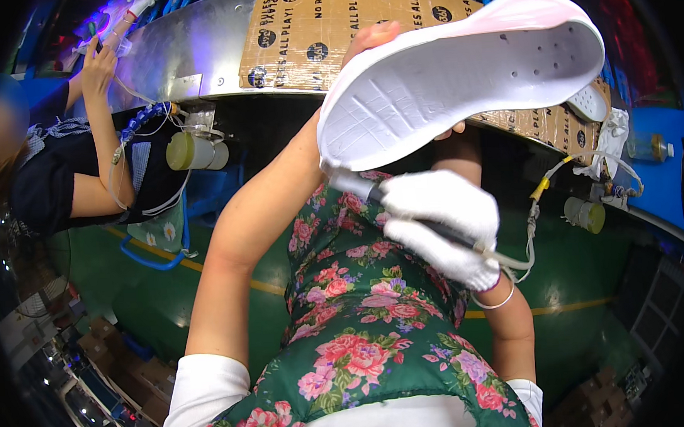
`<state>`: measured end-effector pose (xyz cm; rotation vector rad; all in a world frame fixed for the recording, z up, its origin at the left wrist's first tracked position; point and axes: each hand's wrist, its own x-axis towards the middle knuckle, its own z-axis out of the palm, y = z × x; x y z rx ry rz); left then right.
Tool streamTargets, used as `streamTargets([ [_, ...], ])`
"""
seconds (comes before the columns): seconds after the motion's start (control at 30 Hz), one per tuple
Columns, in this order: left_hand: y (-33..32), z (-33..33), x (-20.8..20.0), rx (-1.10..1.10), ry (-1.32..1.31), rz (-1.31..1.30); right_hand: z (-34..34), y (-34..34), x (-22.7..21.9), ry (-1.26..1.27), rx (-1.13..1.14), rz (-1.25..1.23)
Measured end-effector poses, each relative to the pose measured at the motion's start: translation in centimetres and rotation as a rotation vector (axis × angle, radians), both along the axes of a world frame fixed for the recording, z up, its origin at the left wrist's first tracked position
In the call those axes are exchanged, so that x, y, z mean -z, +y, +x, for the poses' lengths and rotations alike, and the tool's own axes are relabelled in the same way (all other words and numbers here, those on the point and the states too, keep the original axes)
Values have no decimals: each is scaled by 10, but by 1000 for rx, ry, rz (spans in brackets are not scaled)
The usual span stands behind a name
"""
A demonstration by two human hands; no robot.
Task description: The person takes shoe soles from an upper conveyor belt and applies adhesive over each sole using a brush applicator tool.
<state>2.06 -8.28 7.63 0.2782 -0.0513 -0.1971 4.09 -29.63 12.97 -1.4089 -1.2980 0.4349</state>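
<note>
My bare left hand [373, 39] grips a clog-style foam shoe [458, 76] from behind, with most of its fingers hidden by the shoe. The shoe is tilted, its pale lavender-white inside facing me, its outside pinkish, with small holes near the toe. In a white knitted glove, my right hand [442, 212] is closed around a slim pen-shaped tool [356, 186] with a grey metal front and a hose at its rear. The tool's blurred tip is at the lower left edge of the shoe's heel; I cannot tell whether they touch.
Printed cardboard [325, 36] covers part of the metal worktop [194, 51]. A second, pale shoe with holes [588, 104] lies on the right, near a white cloth [613, 141] and a clear jar [648, 148]. At left, a co-worker's hand [98, 68] holds a thin tool. Cylindrical canisters [196, 151] hang below the worktop.
</note>
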Motion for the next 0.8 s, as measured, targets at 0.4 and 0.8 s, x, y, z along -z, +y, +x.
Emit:
streamTargets([
  [0.4,-2,5,22,-177,-176,-144,-3,0,6,249,114,40],
  [0.8,-23,-22,33,-205,83,-174,68,-1,-23,-106,374,-17],
])
